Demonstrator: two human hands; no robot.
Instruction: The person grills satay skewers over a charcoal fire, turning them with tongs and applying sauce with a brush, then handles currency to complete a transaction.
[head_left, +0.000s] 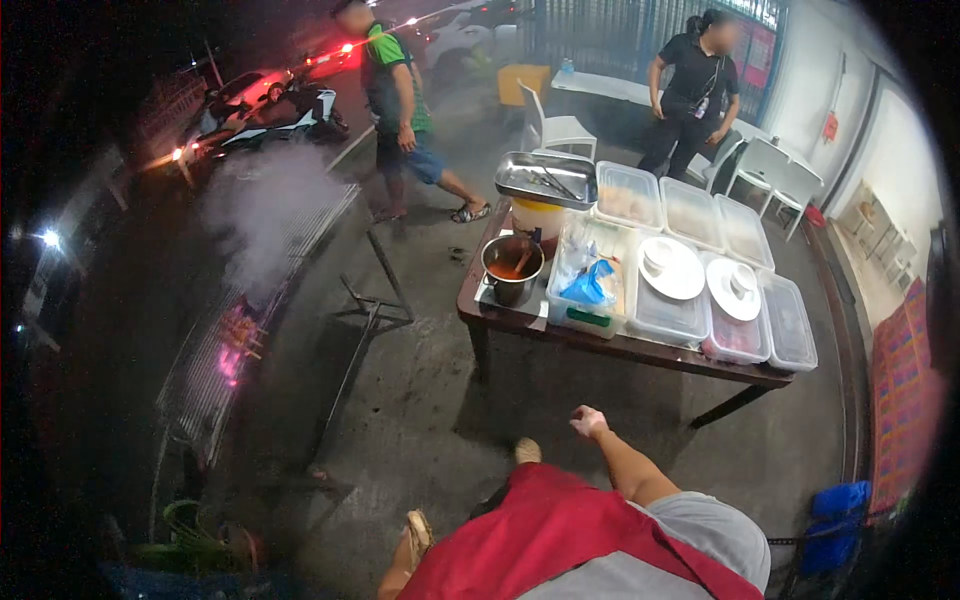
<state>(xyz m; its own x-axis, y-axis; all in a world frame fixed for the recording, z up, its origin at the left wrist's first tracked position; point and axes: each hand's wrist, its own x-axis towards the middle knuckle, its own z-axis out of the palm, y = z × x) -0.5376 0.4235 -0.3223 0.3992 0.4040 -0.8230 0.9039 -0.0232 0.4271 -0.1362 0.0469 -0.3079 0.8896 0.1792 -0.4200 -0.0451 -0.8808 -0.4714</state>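
Observation:
My right hand (589, 421) is held out before the near side of a dark table (637, 335), apart from it; its fingers are loosely bent and nothing shows in them. At the lower left, what looks like my left hand (418, 531) is beside my red apron (517, 517), blurred, its fingers hard to make out. The table bears a metal pot (511, 286) of reddish sauce with a utensil, a metal tray (546, 180) with tongs on a bucket, and lidded plastic containers (685, 212). White plates (673, 276) stand on some containers; a blue plastic bag (589, 283) lies in an open one.
Left, a long grill (196, 390) holds skewered food (240, 330) under rising smoke. A metal stand (367, 319) is between grill and table. Beyond are a walking person (397, 97), a person in black (697, 82), white chairs (566, 133) and a motorcycle (289, 120).

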